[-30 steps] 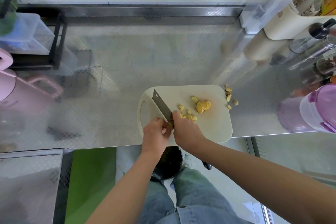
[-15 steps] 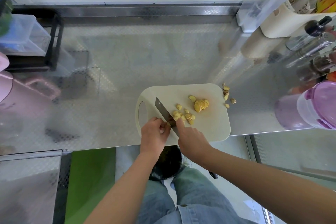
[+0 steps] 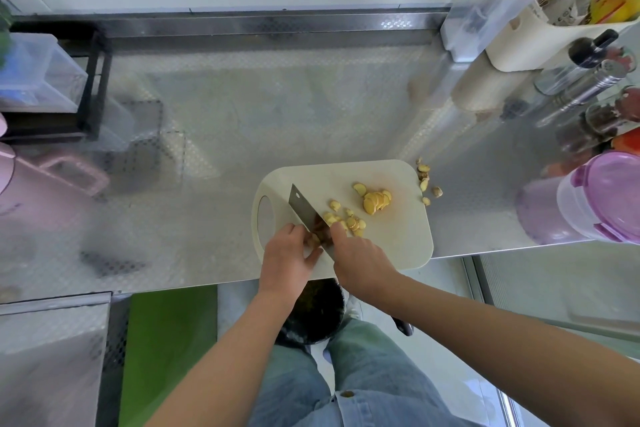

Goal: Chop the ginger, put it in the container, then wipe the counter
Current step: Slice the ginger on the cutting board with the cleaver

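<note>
Your left grip (image 3: 287, 258) is curled round the ginger stub (image 3: 313, 240), pinning it to the cutting board (image 3: 398, 239) on the desk (image 3: 207, 135). Your right grip (image 3: 360, 260) is wrapped round the knife (image 3: 303, 210), blade running away from it, up and leftward. The stub sits between both grips, just left of the blade; the slices (image 3: 375, 201) lie beyond your right grip.

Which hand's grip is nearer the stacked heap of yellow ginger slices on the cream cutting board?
Right. The right-hand grip, holding the steel cleaver, sits just left of the heap of ginger slices, toward the person; the left-hand grip is farther left, beyond the blade, pinning uncut ginger.
</note>
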`<state>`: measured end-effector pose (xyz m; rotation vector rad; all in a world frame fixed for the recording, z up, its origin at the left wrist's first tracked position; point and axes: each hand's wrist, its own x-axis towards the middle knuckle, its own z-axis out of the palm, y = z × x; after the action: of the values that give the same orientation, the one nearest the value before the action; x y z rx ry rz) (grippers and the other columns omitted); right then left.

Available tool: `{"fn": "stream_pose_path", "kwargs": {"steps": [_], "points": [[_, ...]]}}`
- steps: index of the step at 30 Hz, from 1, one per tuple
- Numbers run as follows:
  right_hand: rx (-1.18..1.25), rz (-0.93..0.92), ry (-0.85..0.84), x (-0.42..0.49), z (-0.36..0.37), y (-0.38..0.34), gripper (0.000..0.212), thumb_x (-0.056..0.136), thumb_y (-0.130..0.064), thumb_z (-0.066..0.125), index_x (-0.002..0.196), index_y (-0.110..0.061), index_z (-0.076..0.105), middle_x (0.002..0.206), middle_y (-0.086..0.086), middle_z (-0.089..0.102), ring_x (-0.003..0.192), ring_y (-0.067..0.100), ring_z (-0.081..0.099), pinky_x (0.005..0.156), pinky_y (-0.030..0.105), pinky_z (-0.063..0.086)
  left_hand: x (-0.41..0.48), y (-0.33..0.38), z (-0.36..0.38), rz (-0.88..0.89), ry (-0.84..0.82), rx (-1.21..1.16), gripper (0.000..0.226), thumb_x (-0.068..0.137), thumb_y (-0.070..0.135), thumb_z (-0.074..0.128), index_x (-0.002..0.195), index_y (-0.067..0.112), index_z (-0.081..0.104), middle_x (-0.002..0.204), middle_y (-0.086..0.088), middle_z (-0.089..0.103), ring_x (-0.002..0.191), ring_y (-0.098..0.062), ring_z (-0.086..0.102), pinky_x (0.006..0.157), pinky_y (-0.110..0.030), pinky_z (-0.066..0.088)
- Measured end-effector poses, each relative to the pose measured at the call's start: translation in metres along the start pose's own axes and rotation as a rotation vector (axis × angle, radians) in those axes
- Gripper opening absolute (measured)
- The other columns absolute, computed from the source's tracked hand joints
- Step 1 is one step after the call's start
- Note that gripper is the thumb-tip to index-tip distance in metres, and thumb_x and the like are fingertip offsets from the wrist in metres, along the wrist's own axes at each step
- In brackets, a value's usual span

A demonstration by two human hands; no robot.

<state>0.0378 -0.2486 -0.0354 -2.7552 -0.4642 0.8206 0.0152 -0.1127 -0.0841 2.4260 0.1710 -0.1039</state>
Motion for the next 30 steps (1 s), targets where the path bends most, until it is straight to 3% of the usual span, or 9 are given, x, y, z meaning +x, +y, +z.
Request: {"fn": "stream_pose_path", "kwargs": {"steps": [6, 13, 17, 22, 27, 30], "points": [[-0.004, -0.026, 0.029, -0.005, -0.003, 0.003, 0.026, 0.087, -0.001, 0.037, 0.109, -0.013, 0.03, 0.064, 0.0, 0.035, 0.057, 0.026, 0.041, 0.045, 0.032, 0.022, 0.002, 0.0, -0.002, -0.017, 0.05, 0.037, 0.016, 0.082, 0.022, 0.073, 0.08, 0.008, 0.066, 0.079, -0.006, 0.062, 0.069, -0.023, 0.058, 0.064, -0.033, 0.047], [-0.025, -0.051, 0.058, -0.005, -0.002, 0.0, 0.034, 0.089, -0.002, 0.036, 0.121, -0.011, 0.028, 0.062, 0.0, 0.033, 0.049, 0.018, 0.032, 0.043, 0.03, 0.02, 0.001, -0.006, -0.003, -0.035, 0.089, 0.022, 0.02, 0.089, 0.026, 0.067, 0.079, 0.01, 0.073, 0.074, -0.004, 0.059, 0.06, -0.021, 0.055, 0.057, -0.026, 0.041], [0.016, -0.026, 0.076, 0.007, 0.001, -0.008, 0.03, 0.087, 0.004, 0.035, 0.114, -0.01, 0.031, 0.062, -0.001, 0.036, 0.048, 0.015, 0.033, 0.043, 0.028, 0.018, 0.002, -0.004, -0.001, -0.036, 0.07, 0.039, 0.025, 0.092, 0.025, 0.062, 0.075, 0.008, 0.072, 0.073, -0.006, 0.057, 0.058, -0.018, 0.049, 0.057, -0.024, 0.035], [-0.001, -0.068, 0.059, 0.025, 0.003, -0.013, 0.027, 0.086, 0.005, 0.039, 0.108, -0.01, 0.033, 0.072, 0.004, 0.045, 0.057, 0.026, 0.044, 0.05, 0.032, 0.033, 0.003, -0.003, -0.001, -0.034, 0.036, 0.076, 0.021, 0.092, 0.018, 0.06, 0.078, 0.006, 0.071, 0.076, -0.01, 0.058, 0.061, -0.02, 0.049, 0.059, -0.026, 0.037], [-0.038, -0.08, 0.044, 0.031, 0.008, -0.014, 0.027, 0.086, 0.004, 0.041, 0.108, -0.01, 0.033, 0.072, 0.003, 0.043, 0.058, 0.025, 0.044, 0.043, 0.029, 0.025, 0.005, -0.005, 0.0, -0.046, 0.022, 0.086, 0.02, 0.091, 0.018, 0.06, 0.08, 0.006, 0.071, 0.079, -0.01, 0.058, 0.063, -0.021, 0.05, 0.06, -0.026, 0.036], [0.004, -0.048, 0.034, 0.033, 0.003, -0.016, 0.023, 0.088, 0.001, 0.042, 0.105, -0.011, 0.032, 0.078, 0.004, 0.045, 0.062, 0.025, 0.047, 0.05, 0.033, 0.035, 0.004, -0.005, 0.0, -0.043, 0.021, 0.085, 0.017, 0.091, 0.016, 0.06, 0.083, 0.006, 0.071, 0.081, -0.009, 0.06, 0.067, -0.023, 0.055, 0.062, -0.025, 0.037]]}}
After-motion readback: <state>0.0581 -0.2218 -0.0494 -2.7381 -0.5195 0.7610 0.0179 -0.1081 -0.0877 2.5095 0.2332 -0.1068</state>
